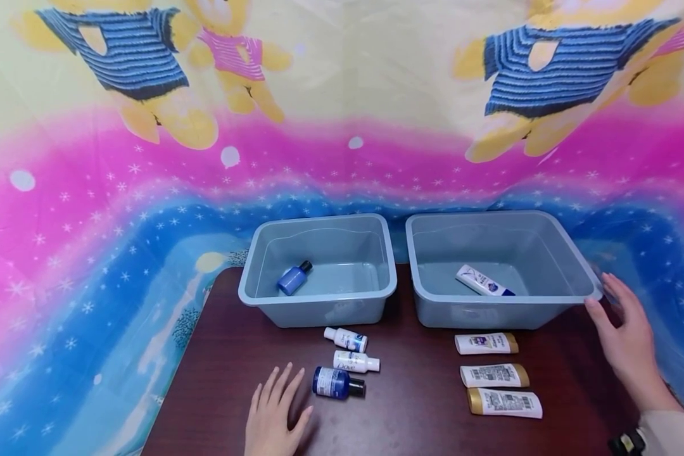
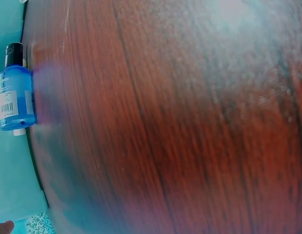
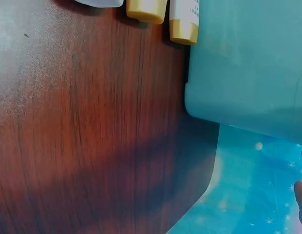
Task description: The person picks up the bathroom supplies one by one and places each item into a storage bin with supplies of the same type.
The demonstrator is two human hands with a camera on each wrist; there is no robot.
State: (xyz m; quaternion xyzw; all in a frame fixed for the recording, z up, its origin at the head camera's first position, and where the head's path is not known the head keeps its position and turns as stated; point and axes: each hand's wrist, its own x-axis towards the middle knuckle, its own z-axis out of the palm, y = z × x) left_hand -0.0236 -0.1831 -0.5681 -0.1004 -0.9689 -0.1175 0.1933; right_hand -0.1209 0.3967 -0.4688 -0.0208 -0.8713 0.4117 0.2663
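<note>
Evidently both hands are relaxed around the two grey bins. At the near left of the table (image 1: 410, 405), the left hand (image 1: 276, 411) has its fingers straight and spread, its grip wide and holding nothing; it lies just to the left of a dark blue bottle (image 1: 330, 382) with a black cap pointing right. The right hand (image 1: 627, 329) is at the near right corner of the right bin (image 1: 433, 313), thumb and fingers extended and parted around the rim's corner; its grip is loose, and whether the fingertips actually touch the rim I cannot tell.

Just beyond the dark blue bottle lie two small white bottles: the nearer white bottle (image 1: 350, 361) has its cap to the right, the farther white bottle (image 1: 350, 341) its cap to the left. Behind them, the left bin (image 1: 302, 313) contains a blue bottle (image 1: 291, 280) with a black cap, lying on its side. A white tube (image 1: 479, 280) with a dark blue cap lies inside the right bin. Near that bin, three gold-capped bottles (image 1: 490, 375) lie in a column, the nearest with its cap leftward, the other two rightward. Farther back hangs a bear-printed cloth (image 1: 342, 82).
</note>
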